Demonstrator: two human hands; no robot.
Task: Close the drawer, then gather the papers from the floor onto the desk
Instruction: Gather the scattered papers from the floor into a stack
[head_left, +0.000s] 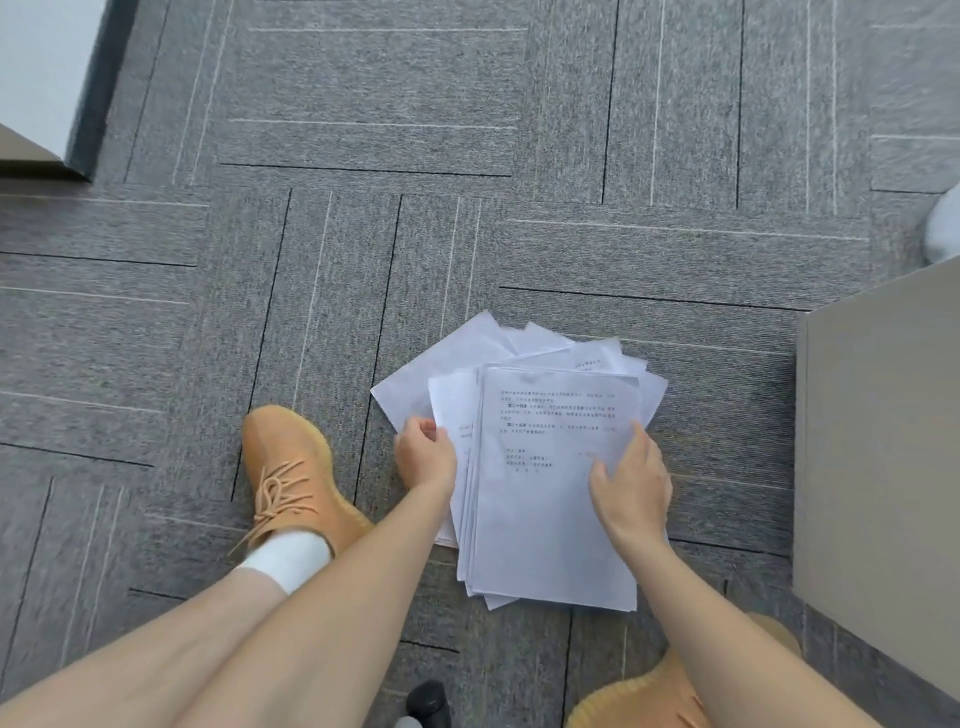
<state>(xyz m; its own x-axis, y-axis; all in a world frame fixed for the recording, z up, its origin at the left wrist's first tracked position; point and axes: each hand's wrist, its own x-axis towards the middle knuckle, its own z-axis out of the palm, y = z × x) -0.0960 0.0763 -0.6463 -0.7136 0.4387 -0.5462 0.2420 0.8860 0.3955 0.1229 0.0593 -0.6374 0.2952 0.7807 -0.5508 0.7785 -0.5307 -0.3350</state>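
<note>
Both hands on fanned papers (550, 467), left hand (427, 457) pinching left edge, right hand (631, 486) flat on top, open carpet (467, 130) beyond

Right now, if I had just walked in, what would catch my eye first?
Probably the loose pile of white printed paper sheets fanned out on the grey striped carpet floor, just right of centre. The person's left hand grips the pile's left edge while the right hand presses on top. The bright orange knit sneaker beside the pile, on its left, stands out too.
</note>
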